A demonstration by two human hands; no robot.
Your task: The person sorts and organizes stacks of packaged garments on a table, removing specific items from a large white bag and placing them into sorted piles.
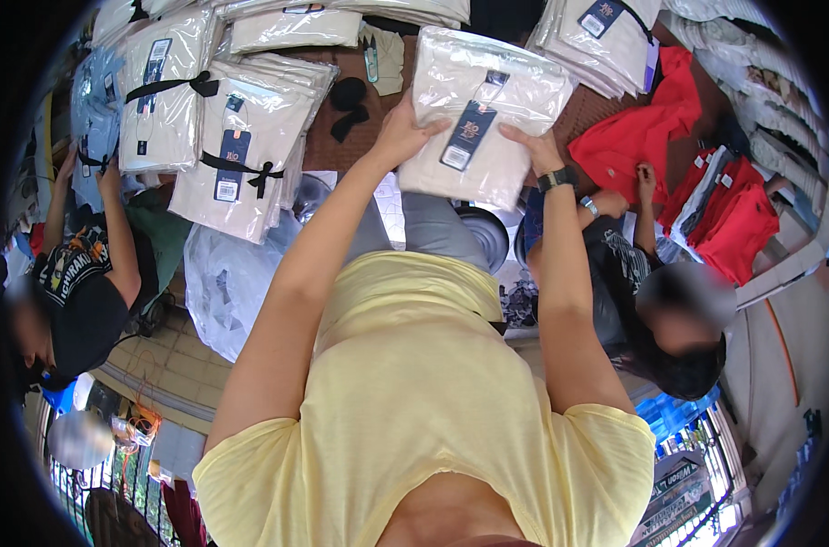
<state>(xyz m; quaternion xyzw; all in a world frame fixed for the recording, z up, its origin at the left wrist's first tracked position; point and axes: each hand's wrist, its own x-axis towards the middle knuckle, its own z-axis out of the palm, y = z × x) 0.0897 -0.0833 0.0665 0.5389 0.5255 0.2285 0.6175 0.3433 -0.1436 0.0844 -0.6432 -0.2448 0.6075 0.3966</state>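
Observation:
Between my two hands is a stack of folded cream garments in see-through plastic bags point(437, 68), with a dark blue tag on the top one. My left hand point(405, 137) grips its left edge, thumb lying on the plastic. On the right edge, my right hand point(535, 150) holds on the same way, a dark watch on that wrist. The fingers under the stack are hidden. Just left of it, on the brown tabletop point(328, 146), are a black ribbon coil point(349, 94) and a pair of thread snips point(370, 59).
Bagged cream bundles tied with black ribbon point(236, 150) lie at left; more bagged stacks point(601, 46) sit at far right. Red garments point(638, 128) spread beside a co-worker point(615, 264). Another person point(91, 283) handles light blue bags point(95, 100). A plastic sack point(227, 283) hangs nearby.

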